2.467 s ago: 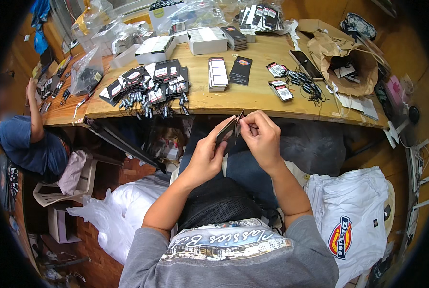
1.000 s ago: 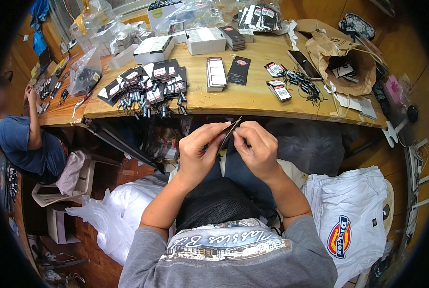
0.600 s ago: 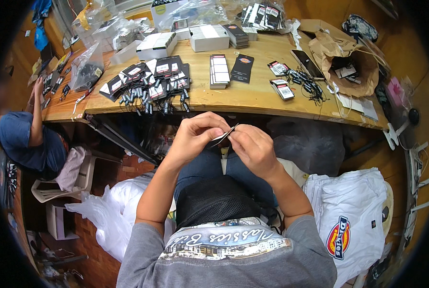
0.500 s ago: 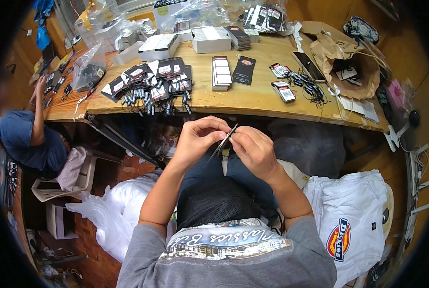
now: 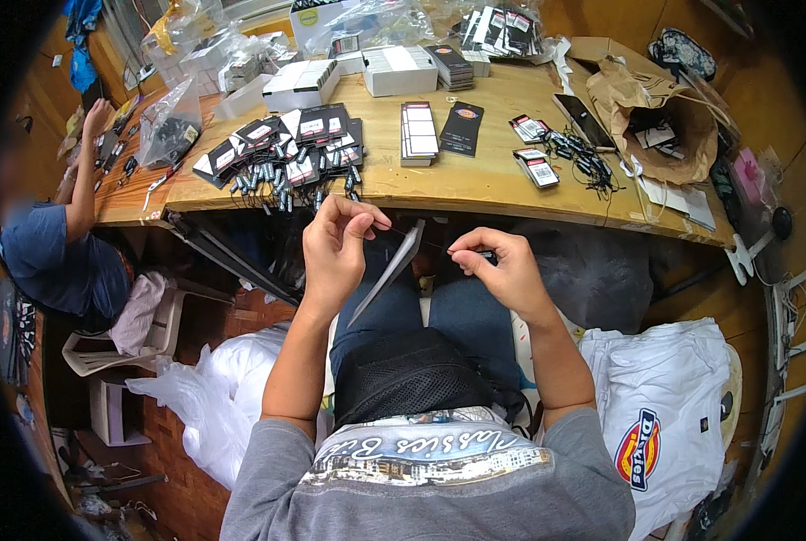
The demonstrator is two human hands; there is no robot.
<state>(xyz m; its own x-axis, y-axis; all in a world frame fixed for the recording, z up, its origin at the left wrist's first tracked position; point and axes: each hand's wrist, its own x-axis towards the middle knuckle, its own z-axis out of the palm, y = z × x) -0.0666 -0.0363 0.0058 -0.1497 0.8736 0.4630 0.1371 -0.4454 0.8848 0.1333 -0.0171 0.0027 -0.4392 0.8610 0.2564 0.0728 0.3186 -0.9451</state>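
- Apparently the left hand pinches one end of a thin cord, thumb to forefinger; the right hand pinches near its other end, by what may be a small dark toggle.
- The tag hangs tilted between both hands, near the surface, seemingly on the cord.
- Best keep each grip light, drawing evenly: a jerk could tear the tag's hole.
- Work clear of the pile; its dangling cords might snag.
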